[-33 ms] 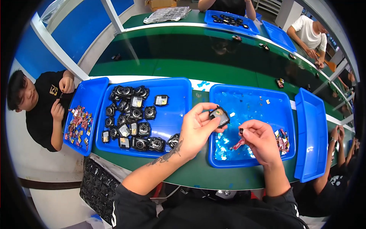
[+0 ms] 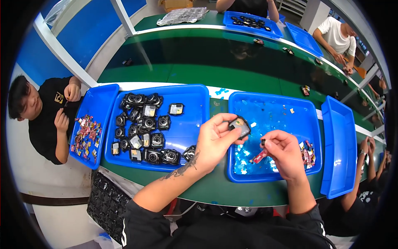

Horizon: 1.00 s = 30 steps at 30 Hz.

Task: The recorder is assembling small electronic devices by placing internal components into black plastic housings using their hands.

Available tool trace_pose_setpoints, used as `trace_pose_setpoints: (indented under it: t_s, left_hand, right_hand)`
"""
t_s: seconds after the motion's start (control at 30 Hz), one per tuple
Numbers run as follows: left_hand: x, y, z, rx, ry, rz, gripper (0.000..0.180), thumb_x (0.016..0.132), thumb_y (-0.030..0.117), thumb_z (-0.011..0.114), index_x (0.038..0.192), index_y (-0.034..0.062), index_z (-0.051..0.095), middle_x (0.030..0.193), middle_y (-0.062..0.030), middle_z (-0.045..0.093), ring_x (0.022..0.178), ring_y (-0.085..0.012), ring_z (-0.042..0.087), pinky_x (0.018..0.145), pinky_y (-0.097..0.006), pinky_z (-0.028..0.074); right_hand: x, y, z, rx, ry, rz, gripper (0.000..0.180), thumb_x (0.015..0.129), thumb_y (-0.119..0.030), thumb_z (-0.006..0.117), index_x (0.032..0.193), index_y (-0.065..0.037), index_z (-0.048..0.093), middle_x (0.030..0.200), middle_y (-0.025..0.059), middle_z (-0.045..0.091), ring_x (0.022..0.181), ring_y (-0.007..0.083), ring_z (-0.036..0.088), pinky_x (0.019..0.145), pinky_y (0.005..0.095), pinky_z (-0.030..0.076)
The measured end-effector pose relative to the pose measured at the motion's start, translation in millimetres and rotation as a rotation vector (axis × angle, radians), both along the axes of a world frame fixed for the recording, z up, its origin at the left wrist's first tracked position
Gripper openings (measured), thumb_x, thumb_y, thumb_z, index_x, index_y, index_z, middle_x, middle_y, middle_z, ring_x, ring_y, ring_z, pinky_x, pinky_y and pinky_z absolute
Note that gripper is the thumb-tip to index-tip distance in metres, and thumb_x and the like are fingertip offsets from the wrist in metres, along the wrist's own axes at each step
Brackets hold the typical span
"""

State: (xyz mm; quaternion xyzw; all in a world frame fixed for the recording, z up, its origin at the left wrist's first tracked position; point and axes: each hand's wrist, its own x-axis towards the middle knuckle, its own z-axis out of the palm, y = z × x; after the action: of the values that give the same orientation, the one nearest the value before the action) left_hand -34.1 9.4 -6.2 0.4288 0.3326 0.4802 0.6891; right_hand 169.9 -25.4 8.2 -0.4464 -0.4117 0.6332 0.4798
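My left hand [image 2: 216, 140] pinches a black watch-like casing [image 2: 239, 128] with a grey face between thumb and fingers. Its raised position is over the left side of a blue tray [image 2: 235, 176] strewn with shiny blue film scraps. Just to the right, my right hand [image 2: 286, 155] is closed on a small red circuit piece [image 2: 259, 157] with a black end at the fingertips. The casing and the circuit piece are apart. More red circuit pieces [image 2: 307, 154] lie along that tray's right side, partly behind my right hand.
Left of my hands, a blue tray [image 2: 195, 112] holds several black casings [image 2: 156, 140]. Beyond it, another tray [image 2: 108, 97] holds red pieces, beside a seated person [image 2: 54, 112]. A narrow blue tray [image 2: 338, 149] stands at right. A dark conveyor belt [image 2: 199, 50] runs behind, carrying scattered parts.
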Motion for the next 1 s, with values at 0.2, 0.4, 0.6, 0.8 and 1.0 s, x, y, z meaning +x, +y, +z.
trace_pose_setpoints:
  t_s: [0.2,0.4,0.6,0.8,1.0]
  left_hand:
    - [8.7,-9.4,-0.4,0.001,-0.042,-0.140,0.047,0.091,-0.002,0.054,0.135,-0.0072,0.039,0.124,-0.0180,0.057,0.110,-0.0202,0.060,0.091,-0.031,0.053]
    - [13.5,-18.3,0.3,0.110,0.015,-0.158,0.045,0.092,-0.003,0.054,0.135,-0.0058,0.042,0.126,-0.0190,0.056,0.115,-0.0193,0.056,0.098,-0.029,0.046]
    - [13.5,-20.8,2.3,0.122,0.049,-0.193,0.046,0.092,-0.004,0.052,0.136,-0.0050,0.041,0.126,-0.0186,0.056,0.116,-0.0202,0.056,0.099,-0.030,0.046]
    - [12.4,-21.4,2.2,0.222,0.149,-0.175,0.046,0.092,-0.004,0.053,0.136,-0.0031,0.043,0.126,-0.0182,0.057,0.116,-0.0196,0.056,0.100,-0.030,0.045]
    - [13.3,-21.4,3.0,0.226,0.152,-0.181,0.047,0.092,-0.005,0.053,0.137,-0.0020,0.043,0.126,-0.0174,0.058,0.117,-0.0198,0.056,0.100,-0.030,0.045]
  right_hand:
    - [-10.9,-1.5,9.6,0.133,-0.135,0.001,0.010,0.090,-0.001,0.059,0.100,0.003,0.059,0.085,0.0043,0.063,0.079,0.0081,0.060,0.068,0.0209,0.049]
    - [-24.9,-5.0,14.0,0.549,-0.672,-0.153,0.008,0.082,0.003,0.065,0.090,0.000,0.065,0.083,0.0084,0.068,0.071,0.0120,0.064,0.055,0.0228,0.049]
    - [-27.8,-9.8,15.5,0.523,-0.644,-0.195,0.010,0.079,0.002,0.069,0.088,0.000,0.066,0.082,0.0090,0.069,0.068,0.0133,0.065,0.055,0.0236,0.049]
    - [-23.2,-8.9,17.8,0.483,-0.656,-0.177,0.010,0.078,0.002,0.071,0.087,0.000,0.066,0.078,0.0082,0.069,0.067,0.0116,0.063,0.059,0.0235,0.050]
    - [-23.6,-8.6,19.9,0.481,-0.619,-0.182,0.008,0.078,0.002,0.071,0.085,0.001,0.067,0.076,0.0080,0.068,0.067,0.0098,0.062,0.061,0.0235,0.050]
